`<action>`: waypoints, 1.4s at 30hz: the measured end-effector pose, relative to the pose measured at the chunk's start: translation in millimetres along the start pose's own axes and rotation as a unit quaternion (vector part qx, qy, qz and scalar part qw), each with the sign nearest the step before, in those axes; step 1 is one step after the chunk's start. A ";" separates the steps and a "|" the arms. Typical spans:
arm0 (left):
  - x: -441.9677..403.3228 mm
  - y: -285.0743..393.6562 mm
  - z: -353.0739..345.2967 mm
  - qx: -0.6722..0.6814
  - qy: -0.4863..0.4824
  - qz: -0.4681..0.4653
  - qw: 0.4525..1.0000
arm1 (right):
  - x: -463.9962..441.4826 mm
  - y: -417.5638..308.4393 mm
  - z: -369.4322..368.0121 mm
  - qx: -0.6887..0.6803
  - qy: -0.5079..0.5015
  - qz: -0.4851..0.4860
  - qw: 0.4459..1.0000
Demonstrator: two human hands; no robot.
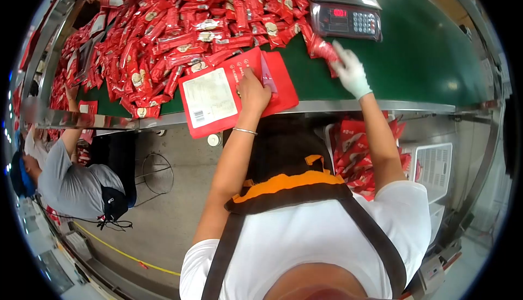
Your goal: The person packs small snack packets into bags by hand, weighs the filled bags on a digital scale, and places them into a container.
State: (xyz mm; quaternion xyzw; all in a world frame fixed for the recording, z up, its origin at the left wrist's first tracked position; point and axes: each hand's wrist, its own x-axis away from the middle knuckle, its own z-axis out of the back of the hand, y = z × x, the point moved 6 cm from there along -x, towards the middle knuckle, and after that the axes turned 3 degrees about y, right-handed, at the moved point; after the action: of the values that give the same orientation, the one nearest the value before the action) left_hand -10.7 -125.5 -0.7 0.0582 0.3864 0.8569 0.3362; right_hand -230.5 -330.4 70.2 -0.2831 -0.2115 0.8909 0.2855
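My left hand (254, 92), bare with a bangle at the wrist, is closed on the edge of a large red pouch (190, 90) with a white label and barcode. The pouch tilts over the table's front edge. Its opening shows a purplish inner side by my fingers, and more red pouch (286, 79) lies just to the right. My right hand (351, 72) wears a white glove and grips a small red packet (326, 52), slightly blurred. Other packets lie against it. Left of both hands spreads a big heap of small red packets (180, 38) on the green table (425, 60).
A digital scale (346, 19) with a lit red display stands behind my right hand. Below the table edge, filled red bags (354, 147) sit near a white crate (433, 164). A co-worker (81, 183) stands at the left, near a wire stool frame (157, 173).
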 end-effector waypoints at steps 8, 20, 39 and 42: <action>20.4 6.2 -13.9 -0.077 -0.067 -0.078 0.992 | 16.8 35.6 -49.5 0.289 -0.030 -0.186 0.939; 20.7 0.5 9.3 0.127 0.019 -0.095 0.987 | 44.4 -83.6 -69.1 -0.002 -0.132 0.132 0.982; -86.6 -23.4 7.7 -0.126 -0.255 -0.197 0.938 | 2.9 -101.2 -207.1 -0.114 -0.377 0.183 0.901; -91.7 -39.0 -9.7 -0.029 -0.297 -0.245 0.923 | 10.7 -102.2 -207.6 -0.126 -0.370 0.170 0.905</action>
State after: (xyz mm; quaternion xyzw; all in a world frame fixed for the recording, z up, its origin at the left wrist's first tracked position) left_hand 76.9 -170.0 -20.0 0.2036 0.2465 0.7022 0.6362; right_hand -68.2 -202.6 -34.6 0.0016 -0.3614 0.9324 -0.0067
